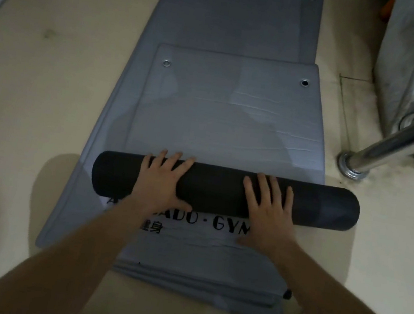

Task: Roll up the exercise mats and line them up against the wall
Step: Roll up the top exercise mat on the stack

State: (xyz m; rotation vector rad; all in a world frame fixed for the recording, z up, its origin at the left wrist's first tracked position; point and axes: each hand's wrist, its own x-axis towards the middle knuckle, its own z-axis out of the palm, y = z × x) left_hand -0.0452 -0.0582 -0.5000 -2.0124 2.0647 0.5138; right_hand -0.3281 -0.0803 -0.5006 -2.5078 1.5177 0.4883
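Left hand (pixel 162 181), right hand (pixel 270 210) hide mat (pixel 228 123) lettering (pixel 208 221)

We press both palms on the dark roll (pixel 217 190), fingers spread flat: our left hand (pixel 163 180) on its left half, our right hand (pixel 268 209) just right of the middle. The roll lies crosswise on a stack of grey mats (pixel 230 112). Ahead of it the top mat shows two metal eyelets (pixel 166 63); just behind it black print (pixel 228 224) reads "GYM". A shiny pole (pixel 397 139) meets the pale floor (pixel 52 83) at right.
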